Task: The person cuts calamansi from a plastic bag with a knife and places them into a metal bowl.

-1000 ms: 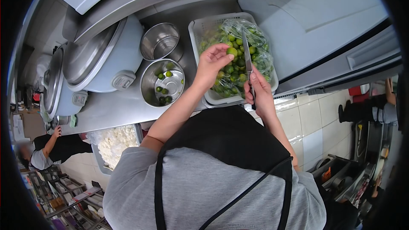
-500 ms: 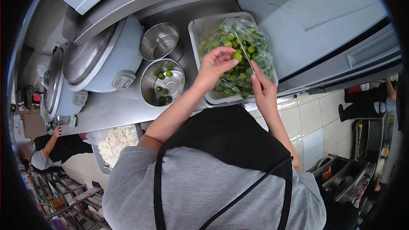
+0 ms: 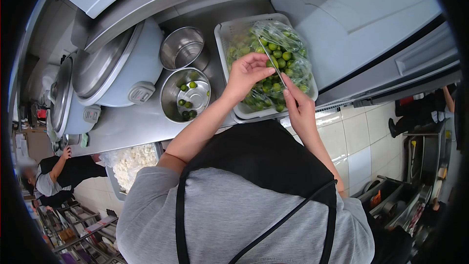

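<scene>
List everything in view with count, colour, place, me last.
Counter: one, silver, centre to left
Basket: one, white, on counter
Bag: one, clear, in basket
Bowls: two, silver, left of basket
Limes: many, green, in basket and nearer bowl
Knife: one, silver, over basket
Cookers: two, pale blue, left on counter
Large unit: one, pale grey, right of basket
Tub of white food: one, grey, below counter
Rack: one, grey, lower left; contents unclear
Co-workers: at least two, dark-clothed, far sides
Apron: one, black, on you
Left hand: one, bare, pinching lime
Right hand: one, bare, gripping knife
</scene>
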A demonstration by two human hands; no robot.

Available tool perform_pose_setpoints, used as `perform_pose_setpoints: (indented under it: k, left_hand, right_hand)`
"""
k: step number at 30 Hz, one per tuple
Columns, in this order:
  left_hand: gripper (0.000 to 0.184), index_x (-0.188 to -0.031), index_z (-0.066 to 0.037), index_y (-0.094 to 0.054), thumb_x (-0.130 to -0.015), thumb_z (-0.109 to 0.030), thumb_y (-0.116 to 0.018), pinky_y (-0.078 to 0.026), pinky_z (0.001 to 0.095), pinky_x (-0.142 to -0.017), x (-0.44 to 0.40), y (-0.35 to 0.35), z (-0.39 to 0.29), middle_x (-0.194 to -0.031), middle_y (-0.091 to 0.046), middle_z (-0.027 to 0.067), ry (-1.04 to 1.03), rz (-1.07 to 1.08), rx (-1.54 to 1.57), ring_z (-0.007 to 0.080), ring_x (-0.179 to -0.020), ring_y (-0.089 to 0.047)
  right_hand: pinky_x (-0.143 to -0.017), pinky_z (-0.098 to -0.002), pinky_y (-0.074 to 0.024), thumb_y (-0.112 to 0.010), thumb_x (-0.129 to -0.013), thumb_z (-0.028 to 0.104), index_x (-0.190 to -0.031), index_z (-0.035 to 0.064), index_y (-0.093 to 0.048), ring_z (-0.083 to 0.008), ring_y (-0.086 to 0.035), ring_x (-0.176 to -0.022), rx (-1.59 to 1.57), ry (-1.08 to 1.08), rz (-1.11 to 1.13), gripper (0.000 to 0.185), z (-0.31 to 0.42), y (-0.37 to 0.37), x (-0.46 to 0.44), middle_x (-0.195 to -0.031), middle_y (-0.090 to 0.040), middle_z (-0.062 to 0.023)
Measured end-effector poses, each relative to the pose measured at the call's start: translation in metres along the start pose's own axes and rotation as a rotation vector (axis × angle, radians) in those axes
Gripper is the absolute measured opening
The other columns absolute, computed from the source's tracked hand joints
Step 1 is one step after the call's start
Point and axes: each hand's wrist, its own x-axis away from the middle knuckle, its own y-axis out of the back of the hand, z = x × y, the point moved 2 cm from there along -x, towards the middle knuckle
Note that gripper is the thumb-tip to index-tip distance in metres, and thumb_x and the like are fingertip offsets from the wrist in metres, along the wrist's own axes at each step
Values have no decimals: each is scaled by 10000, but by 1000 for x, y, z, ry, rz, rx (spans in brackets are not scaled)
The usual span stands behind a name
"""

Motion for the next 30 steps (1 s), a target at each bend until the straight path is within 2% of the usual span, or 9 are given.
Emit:
perform_pose_setpoints:
  k: [8,10,14,15,20,23,25,29,30]
  left_hand:
    - [253,-1049,20,-565,-813,-44,-631,-486,280,-816,0,31,-10,-930,-606,86,184,-96,349,152,-850,-599]
    - [305,-1071,18,-563,-799,-88,-649,-485,296,-814,5,71,-21,-956,-618,102,137,-101,141,176,-871,-608]
    - [277,-935,7,-635,-703,-130,-701,-481,323,-788,33,130,-65,-895,-644,118,406,-36,-1013,191,-859,-621]
    - [226,-890,-20,-657,-686,-109,-695,-468,337,-798,39,127,-68,-858,-647,112,199,-118,-1288,229,-842,-608]
    - [171,-874,-34,-660,-716,-99,-651,-446,368,-791,5,28,-52,-943,-646,67,-295,251,-1153,259,-925,-559]
    - [157,-857,-66,-671,-716,-131,-651,-438,367,-824,-11,-7,-14,-862,-652,67,-232,351,-1269,269,-924,-549]
    - [201,-896,-73,-670,-704,-129,-651,-437,374,-824,-14,-12,-6,-873,-651,90,8,366,-1768,247,-939,-532]
    - [256,-944,-63,-650,-698,-130,-674,-464,345,-770,-17,-4,-10,-874,-644,112,-102,368,-1662,222,-876,-561]
    - [269,-963,-62,-639,-706,-124,-684,-473,325,-740,-21,0,-13,-876,-638,103,-62,239,-1209,204,-846,-572]
  right_hand:
    - [-793,-267,-452,-510,-905,140,-1207,90,-549,-221,-622,-905,31,30,108,309,-13,3,3,-1088,-614,-166]
    - [-807,-266,-449,-512,-905,141,-1206,89,-550,-226,-622,-938,12,47,166,308,-15,7,7,-1094,-614,-161]
    - [-865,-274,-428,-521,-902,140,-1209,84,-546,-218,-585,-1049,-82,-153,190,313,-22,18,6,-1134,-601,-152]
    - [-872,-276,-425,-523,-901,140,-1209,82,-545,-214,-579,-1060,-78,-172,169,315,-25,21,4,-1142,-598,-151]
    - [-867,-272,-422,-525,-903,157,-1225,90,-531,-181,-574,-1048,-39,-116,37,330,-31,24,-11,-1168,-583,-152]
    - [-813,-259,-436,-523,-902,159,-1230,103,-530,-150,-594,-912,-19,-94,8,333,-23,23,-14,-1149,-598,-141]
    - [-727,-239,-443,-527,-897,145,-1231,109,-531,-110,-545,-741,-28,-109,4,336,-21,22,-14,-1070,-632,-111]
    - [-660,-222,-435,-528,-893,131,-1233,114,-532,-84,-470,-652,-41,-109,-20,341,-28,22,-8,-987,-647,-81]
    - [-645,-220,-432,-529,-893,128,-1235,119,-532,-81,-461,-641,-57,-141,-21,342,-28,22,-7,-961,-647,-71]
